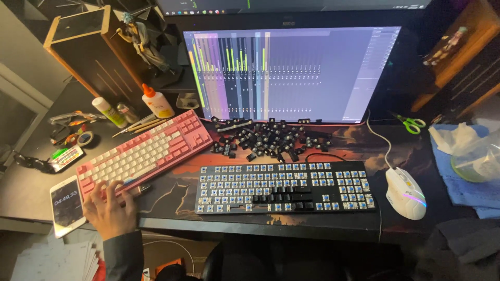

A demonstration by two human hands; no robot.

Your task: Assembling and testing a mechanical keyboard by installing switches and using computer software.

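My left hand [108, 207] rests on the near left corner of a pink and white keyboard [148, 151] that lies at an angle on the left of the desk. Its fingers touch the keys and hold nothing. A black keyboard [284, 187] sits in the middle with most keycaps removed, showing blue switches; a few black caps remain in its lower rows. A pile of loose black keycaps [271, 139] lies behind it, below the monitor [291, 73]. My right hand is out of view.
A phone [66, 204] lies left of my hand. A white mouse [405, 193] sits right of the black keyboard. Glue bottle [157, 102], tape roll [84, 138], green scissors [411, 125], blue cloth [458, 177] with a plastic bag, wooden speakers and figurines surround the desk.
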